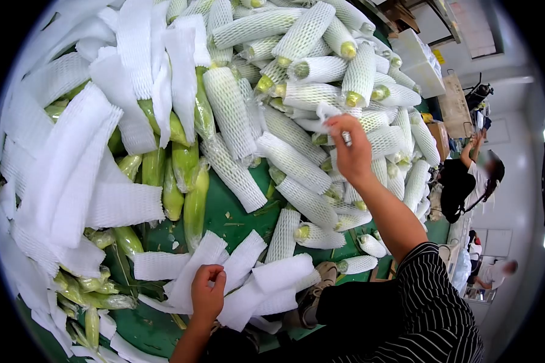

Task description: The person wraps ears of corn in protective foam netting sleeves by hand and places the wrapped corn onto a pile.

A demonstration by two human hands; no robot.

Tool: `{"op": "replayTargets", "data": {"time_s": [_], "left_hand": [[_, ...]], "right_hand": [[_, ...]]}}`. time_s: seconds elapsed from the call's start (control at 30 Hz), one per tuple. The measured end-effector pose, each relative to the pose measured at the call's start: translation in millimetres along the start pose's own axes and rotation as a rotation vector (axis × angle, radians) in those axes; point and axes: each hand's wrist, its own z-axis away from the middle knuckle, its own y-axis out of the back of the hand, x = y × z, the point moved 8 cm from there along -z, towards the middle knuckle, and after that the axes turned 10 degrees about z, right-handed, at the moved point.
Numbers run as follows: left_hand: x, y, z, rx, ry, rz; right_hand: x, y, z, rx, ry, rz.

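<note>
My right hand (350,145) is raised over a heap of corn ears in white foam net sleeves (321,94). Its fingers are closed on a small white foam net sleeve (325,116), partly hidden by the hand. Lower left, my left hand (207,295) is loosely curled, and I see nothing in it. It hovers beside flat foam net sleeves (245,254) spread near my feet. Green corn ears in clear film (195,206) lie left of the middle, some under loose foam sleeves (72,175). One sleeved ear (233,175) rests beside them.
Everything lies on a green surface (239,227). My shoe (324,275) stands close to the sleeves. Along the right side, which appears turned sideways, are a white foam box (416,63), a cardboard box (439,140), a person (469,181) and other people farther off.
</note>
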Motion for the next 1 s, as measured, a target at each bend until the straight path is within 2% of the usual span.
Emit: {"op": "replayTargets", "data": {"time_s": [0.07,0.13,0.2,0.27,0.3,0.37,0.4,0.43,0.5,0.6,0.7,0.8,0.87,0.9,0.93,1.0], "left_hand": [[-4,0,0,0.017,0.019,0.001],[-9,-5,-1,0.013,0.043,-0.002],[-15,-14,-1,-0.003,0.059,0.034],[-14,-19,-6,-0.021,0.036,0.057],[-13,-21,-6,-0.031,0.013,0.064],[-10,-20,0,-0.05,0.009,0.066],[-12,-19,4,-0.05,0.022,0.05],[-13,-19,4,-0.055,0.029,0.034],[-14,-24,1,-0.065,0.027,0.025],[-10,-33,3,-0.094,-0.001,0.0],[10,-34,4,-0.123,-0.08,-0.069],[23,-21,5,-0.075,-0.167,-0.125],[26,-4,4,0.002,-0.207,-0.141],[26,6,4,0.045,-0.164,-0.141],[36,10,-3,0.055,-0.219,-0.158],[36,30,0,0.137,-0.284,-0.202]], "right_hand": [[-59,-5,-6,-0.116,0.399,0.01],[-119,-35,6,-0.502,0.526,-0.054],[-173,-24,31,-0.396,0.595,-0.55],[-190,-42,58,-0.636,0.414,-0.532],[-176,-60,56,-0.772,0.204,-0.275],[-103,-75,32,-0.526,-0.307,-0.354],[-69,-83,16,-0.486,-0.341,-0.26],[-32,-96,8,-0.324,-0.351,-0.131],[22,-147,8,-0.449,-0.359,0.095],[7,-157,-9,-0.712,-0.597,0.3],[-4,-183,-14,-0.758,-0.525,0.366],[24,-201,-7,-0.804,-0.659,0.256],[40,-235,7,-0.903,-0.617,0.186],[55,-251,21,-0.951,-0.604,0.157],[76,-254,19,-0.963,-0.605,0.136],[72,-278,15,-1.037,-0.553,0.055]]}}
